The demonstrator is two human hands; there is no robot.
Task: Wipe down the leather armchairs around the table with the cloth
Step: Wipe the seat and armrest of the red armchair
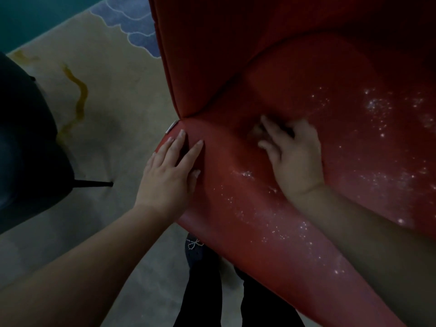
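Note:
A red leather armchair (pixel 295 74) fills the right of the view, its seat speckled with shiny droplets. My left hand (pixel 169 171) lies flat with straight fingers on the seat's left front corner. My right hand (pixel 292 156) presses into the seat near the crease below the backrest. A pale, blurred bit of cloth (pixel 256 132) shows between its thumb and forefinger, and the fingers curl round it. Most of the cloth is hidden under the hand.
A dark armchair (pixel 26 138) stands at the left, with a thin black leg (pixel 94 184) on the beige patterned rug (pixel 118 102). My dark trousers and a shoe with a beaded bow (pixel 195 244) are below the red seat.

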